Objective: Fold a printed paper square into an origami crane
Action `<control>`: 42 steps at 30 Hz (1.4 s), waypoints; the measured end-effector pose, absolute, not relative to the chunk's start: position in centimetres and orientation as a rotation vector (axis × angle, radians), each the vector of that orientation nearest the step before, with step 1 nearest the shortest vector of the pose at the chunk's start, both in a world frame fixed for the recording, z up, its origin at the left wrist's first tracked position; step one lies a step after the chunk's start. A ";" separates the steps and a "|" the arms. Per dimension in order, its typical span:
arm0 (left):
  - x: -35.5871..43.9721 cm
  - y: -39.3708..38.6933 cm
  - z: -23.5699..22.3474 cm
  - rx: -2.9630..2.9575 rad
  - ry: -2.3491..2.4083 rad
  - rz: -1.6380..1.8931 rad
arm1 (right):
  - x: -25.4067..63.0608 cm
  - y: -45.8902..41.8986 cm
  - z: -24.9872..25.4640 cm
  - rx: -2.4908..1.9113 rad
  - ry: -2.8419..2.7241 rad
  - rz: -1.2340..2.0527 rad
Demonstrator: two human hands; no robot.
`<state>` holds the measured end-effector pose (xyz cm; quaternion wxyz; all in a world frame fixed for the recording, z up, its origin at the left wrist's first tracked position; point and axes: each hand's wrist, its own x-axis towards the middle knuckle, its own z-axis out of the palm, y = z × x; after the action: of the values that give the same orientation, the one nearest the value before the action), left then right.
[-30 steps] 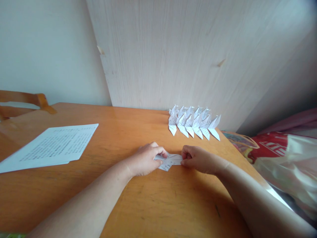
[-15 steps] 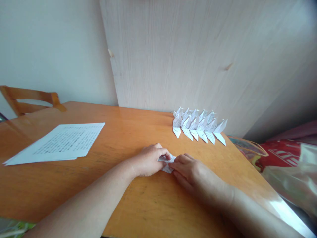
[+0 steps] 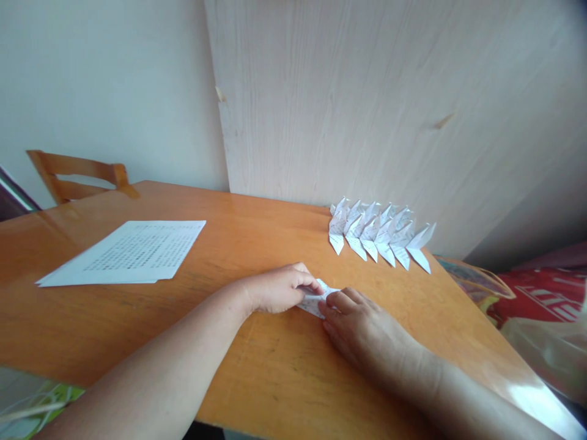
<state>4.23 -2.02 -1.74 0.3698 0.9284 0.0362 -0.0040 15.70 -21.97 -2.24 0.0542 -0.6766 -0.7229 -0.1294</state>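
Observation:
A small folded piece of printed paper lies on the wooden table between my hands. My left hand grips its left side, with the index finger and thumb closed on it. On the right part of the paper, my right hand presses with bent fingers held close together, and it covers that end. Beyond the hands, several folded paper pieces with raised points stand in two rows near the back of the table.
A stack of printed sheets lies on the table at the left. Behind it is a wooden chair. A pale wood-grain panel rises along the back edge. Red and whitish bags sit past the right edge.
My right hand has gone from pinching the paper's right end to pressing on top of it. The paper has been turned or folded over. The view has swung left.

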 end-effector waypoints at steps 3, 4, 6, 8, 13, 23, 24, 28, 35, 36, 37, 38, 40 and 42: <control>4.2 -1.8 -1.7 2.383 0.083 -0.030 | 15.8 -21.8 -2.2 -2.025 -2.248 -0.423; 4.2 -1.8 -1.7 2.382 0.082 -0.036 | 15.8 -21.7 -2.2 -2.016 -2.257 -0.420; 4.2 -1.8 -1.5 2.380 0.082 -0.045 | 15.9 -21.6 -2.3 -1.999 -2.242 -0.398; 4.1 -1.8 -1.3 2.379 0.071 -0.051 | 16.0 -21.5 -2.3 -1.989 -2.216 -0.354; 4.1 -1.6 -0.9 2.383 0.055 -0.082 | 16.2 -21.4 -2.4 -1.974 -2.221 -0.297; 3.9 -1.0 -0.7 2.366 0.038 -0.123 | 15.8 -21.3 -1.8 -1.929 -2.238 -0.219; 3.9 -0.9 -0.7 2.365 0.030 -0.120 | 15.8 -21.2 -1.8 -1.916 -2.236 -0.230; 3.9 -0.7 -0.7 2.375 0.001 -0.113 | 15.8 -21.1 -2.1 -1.896 -2.245 -0.265; 4.0 -0.9 -0.6 2.376 -0.023 -0.100 | 15.5 -20.6 -2.5 -1.869 -2.261 -0.277; 4.0 -0.9 -0.6 2.376 -0.026 -0.100 | 15.5 -20.6 -2.4 -1.859 -2.260 -0.279; 4.0 -0.9 -0.6 2.377 -0.029 -0.103 | 15.4 -20.5 -2.3 -1.848 -2.256 -0.278; 4.0 -0.9 -0.6 2.378 -0.030 -0.104 | 15.3 -20.5 -2.3 -1.835 -2.253 -0.277; 4.1 -0.8 -0.7 2.379 -0.031 -0.105 | 15.2 -20.4 -2.2 -1.817 -2.253 -0.268; 4.1 -0.8 -0.7 2.376 -0.036 -0.101 | 15.2 -20.4 -2.2 -1.801 -2.256 -0.270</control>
<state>4.10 -0.77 -0.69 0.3722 0.9272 -0.0140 -0.0395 15.19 -20.39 -2.15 0.1206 -0.6166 -0.7725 -0.0925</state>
